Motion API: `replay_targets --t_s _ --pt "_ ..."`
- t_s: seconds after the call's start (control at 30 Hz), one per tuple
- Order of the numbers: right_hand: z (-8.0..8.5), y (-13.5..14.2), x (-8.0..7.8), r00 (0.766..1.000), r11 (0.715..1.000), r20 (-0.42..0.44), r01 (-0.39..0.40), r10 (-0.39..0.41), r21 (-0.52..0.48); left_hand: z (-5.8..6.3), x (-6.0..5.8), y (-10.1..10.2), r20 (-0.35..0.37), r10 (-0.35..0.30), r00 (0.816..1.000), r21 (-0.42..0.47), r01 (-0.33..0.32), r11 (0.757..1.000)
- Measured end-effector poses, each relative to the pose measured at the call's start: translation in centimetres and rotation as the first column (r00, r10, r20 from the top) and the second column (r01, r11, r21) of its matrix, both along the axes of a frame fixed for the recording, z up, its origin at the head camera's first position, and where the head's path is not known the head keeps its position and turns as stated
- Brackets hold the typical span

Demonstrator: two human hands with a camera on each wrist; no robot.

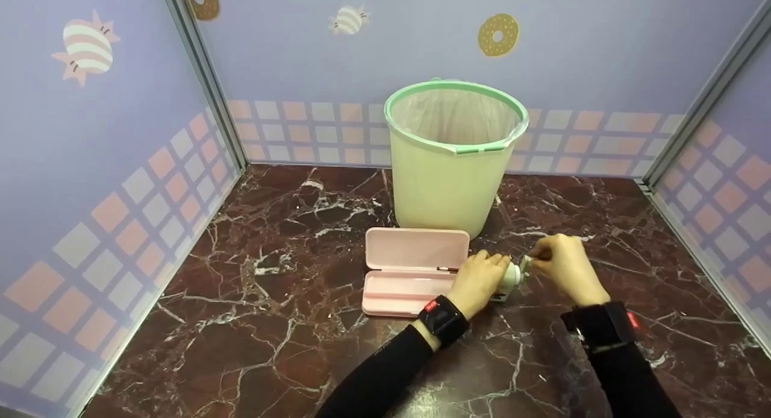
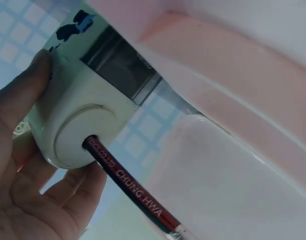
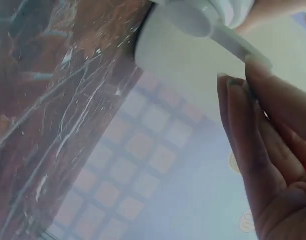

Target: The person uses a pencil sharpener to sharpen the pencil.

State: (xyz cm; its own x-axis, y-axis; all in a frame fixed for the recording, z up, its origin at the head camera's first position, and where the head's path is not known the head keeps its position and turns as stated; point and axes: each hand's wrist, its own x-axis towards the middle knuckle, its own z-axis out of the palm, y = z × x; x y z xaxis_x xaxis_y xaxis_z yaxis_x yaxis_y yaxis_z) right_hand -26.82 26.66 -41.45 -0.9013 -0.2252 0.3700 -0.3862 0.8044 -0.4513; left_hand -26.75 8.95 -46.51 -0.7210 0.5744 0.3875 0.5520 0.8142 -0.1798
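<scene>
Black left sleeve is closest; beyond it, the white pencil sharpener sits just right of the pencil case, left hand wrapped round its body, right hand with thumb and fingers pinching the end of the crank. Pencil runs into the round hole in the front; I see no fingers on it, so I'd watch for it spinning with the cutter or backing out. Turning load goes against the left-hand grip alone, as far as I can tell; a loose hold there and the whole body twists. Pinch on the crank is only at the tip, could slip off mid-turn. Clear drawer on the side faces the case; a knock might pop it and spill shavings, if any. Other snag: pencil's outer end hangs over the open pink pencil case, near the hinge, so the case crowds that side and could jog it. Lined bin stands close behind on the marbled table, limiting room rearward. Right-hand side has more space for the crank swing.
</scene>
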Motion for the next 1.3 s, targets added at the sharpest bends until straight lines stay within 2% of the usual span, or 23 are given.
replay_targets --t_s 0.13,0.2,0.33,0.47,0.77,1.0,1.3 --pt "-1.4 -0.2 -2.0 0.998 1.000 -0.058 0.019 -0.018 0.021 0.0 -0.1 0.0 -0.019 -0.006 1.000 0.004 0.006 1.000" --pt "-2.5 -0.2 -2.9 0.998 0.999 -0.060 0.024 -0.022 0.034 -0.1 -0.2 0.0 -0.025 -0.010 1.000 0.011 0.010 1.000" --pt "-4.8 0.0 -4.1 1.000 0.998 -0.002 0.013 -0.013 0.055 -0.1 -0.3 0.1 -0.014 -0.010 1.000 0.015 0.010 1.000" --pt "-6.0 0.0 -4.2 0.998 0.998 0.061 -0.004 0.000 0.058 -0.1 -0.4 0.0 0.003 -0.001 1.000 0.009 0.001 1.000" --pt "-6.2 0.0 -3.8 0.981 0.991 0.165 -0.112 0.099 0.071 0.1 -0.5 -0.2 0.003 0.024 1.000 0.000 -0.024 1.000" --pt "-5.7 -0.1 -3.1 0.973 0.990 0.210 -0.117 0.098 0.076 0.2 -0.5 0.0 0.009 0.046 0.999 -0.014 -0.045 0.999" --pt "-5.3 0.0 -1.6 0.951 0.990 0.294 -0.122 0.097 0.066 0.2 -0.3 0.3 0.019 0.052 0.998 -0.012 -0.052 0.999"
